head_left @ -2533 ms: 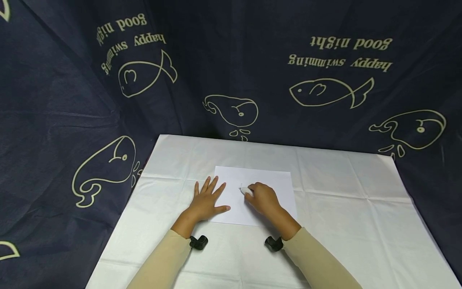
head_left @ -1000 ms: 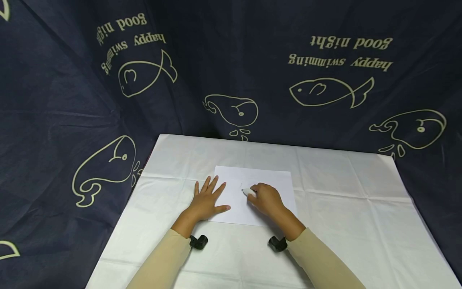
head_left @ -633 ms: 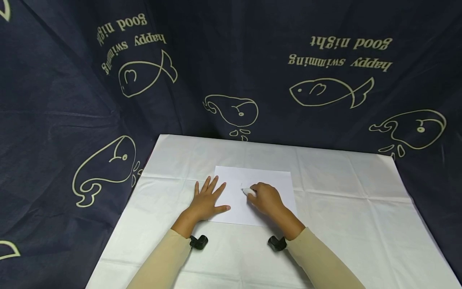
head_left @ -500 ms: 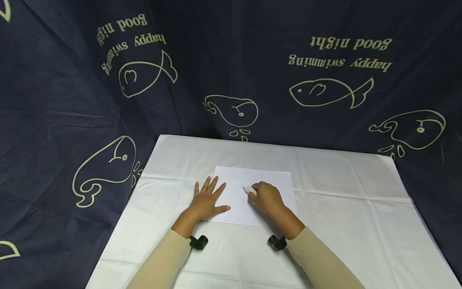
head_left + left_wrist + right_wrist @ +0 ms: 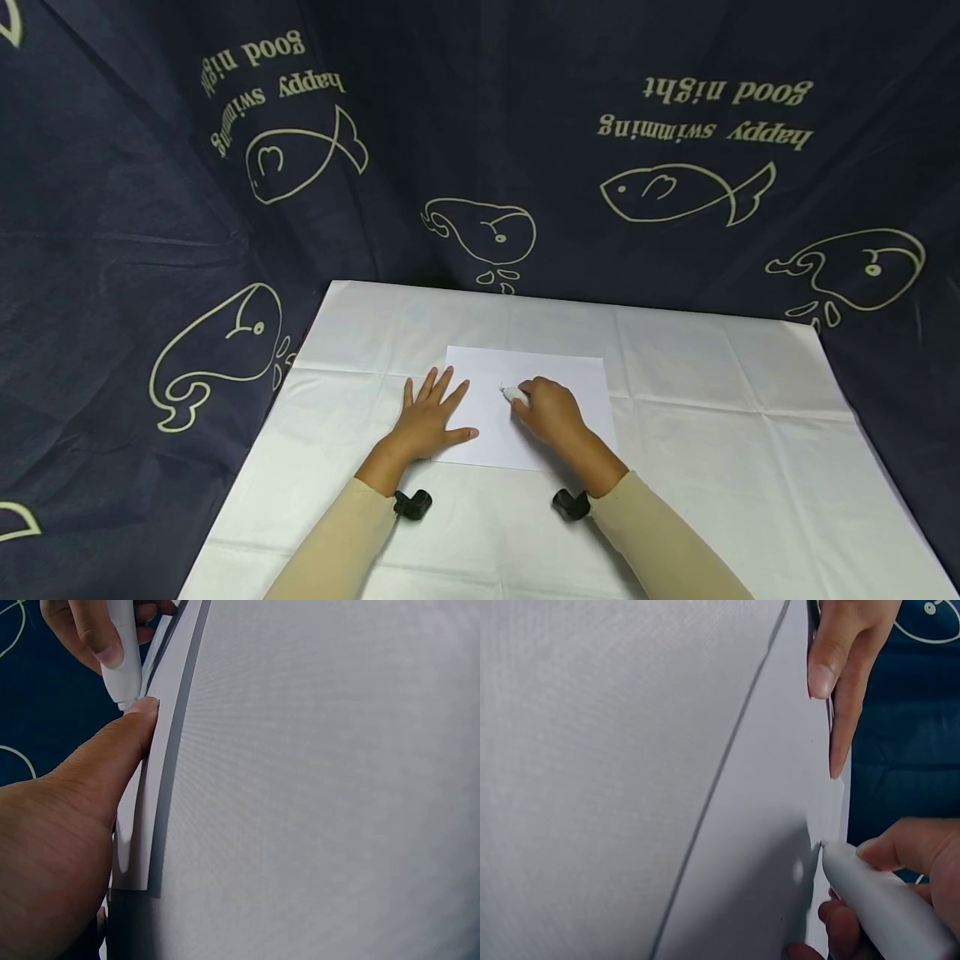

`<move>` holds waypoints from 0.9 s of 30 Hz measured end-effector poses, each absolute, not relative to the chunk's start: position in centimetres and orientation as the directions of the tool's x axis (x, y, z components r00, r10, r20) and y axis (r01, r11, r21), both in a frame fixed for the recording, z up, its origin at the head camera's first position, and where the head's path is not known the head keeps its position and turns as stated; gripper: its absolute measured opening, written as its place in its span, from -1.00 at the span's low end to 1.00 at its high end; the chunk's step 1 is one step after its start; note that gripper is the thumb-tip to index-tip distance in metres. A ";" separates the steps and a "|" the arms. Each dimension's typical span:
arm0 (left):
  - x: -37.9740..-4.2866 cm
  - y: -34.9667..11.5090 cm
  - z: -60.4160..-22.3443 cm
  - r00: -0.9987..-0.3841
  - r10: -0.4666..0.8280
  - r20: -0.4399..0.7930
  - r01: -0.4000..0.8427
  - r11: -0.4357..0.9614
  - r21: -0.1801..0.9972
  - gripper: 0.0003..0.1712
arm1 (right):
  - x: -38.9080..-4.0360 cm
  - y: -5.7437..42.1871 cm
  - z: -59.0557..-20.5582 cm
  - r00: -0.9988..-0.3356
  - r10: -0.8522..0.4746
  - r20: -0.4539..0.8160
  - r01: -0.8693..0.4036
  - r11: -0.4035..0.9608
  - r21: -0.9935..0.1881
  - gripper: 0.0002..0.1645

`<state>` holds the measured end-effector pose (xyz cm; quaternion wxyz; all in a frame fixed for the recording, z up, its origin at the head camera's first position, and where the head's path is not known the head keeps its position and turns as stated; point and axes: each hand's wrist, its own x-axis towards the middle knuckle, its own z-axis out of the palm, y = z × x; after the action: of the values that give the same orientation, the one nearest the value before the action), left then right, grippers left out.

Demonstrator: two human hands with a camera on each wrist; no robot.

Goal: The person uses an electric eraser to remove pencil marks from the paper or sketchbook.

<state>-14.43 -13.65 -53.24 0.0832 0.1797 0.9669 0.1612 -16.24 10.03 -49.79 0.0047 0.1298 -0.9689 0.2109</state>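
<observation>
A plain sheet of white paper [image 5: 577, 371] lies on the cloth-covered table in the head view. My left hand [image 5: 422, 427] rests flat on its left side, fingers spread and thumb over the paper. In my right hand [image 5: 553, 412] is a thick white pen [image 5: 516, 395], pinched between thumb and fingers and tilted, its narrow tip pointing left. Small faint marks show at that tip. Seen from the right wrist, the fat pen body [image 5: 885, 907] narrows to a thin tip at the paper's surface. My palm hides the pen's rear end in the head view.
A white tablecloth [image 5: 720, 467] with fold creases covers the table. Behind and to the left hangs a dark blue curtain [image 5: 465, 108] printed with fish, whales and lettering. Black wrist cameras [image 5: 413, 504] sit at both sleeves.
My right hand with the pen shifted slightly right and down, then came back a little to the left, making small moves near the marks. My left hand stays put.
</observation>
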 end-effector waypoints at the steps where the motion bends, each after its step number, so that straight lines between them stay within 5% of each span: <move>1: -14.4 -13.6 -53.2 -0.921 0.374 -0.103 0.320 0.883 0.343 0.02 | -16.3 10.0 -49.8 -0.968 -0.242 0.068 -0.248 0.879 -0.406 -0.71; 27: -14.3 -13.7 -52.9 -0.919 0.378 -0.111 0.319 0.879 0.353 0.02 | -16.3 9.9 -49.6 -0.964 -0.244 0.107 -0.267 0.887 -0.376 -0.74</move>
<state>-14.33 -13.66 -52.87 0.0885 0.1807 0.9653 0.1662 -16.29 9.91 -49.60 0.0283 0.1315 -0.9710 0.1974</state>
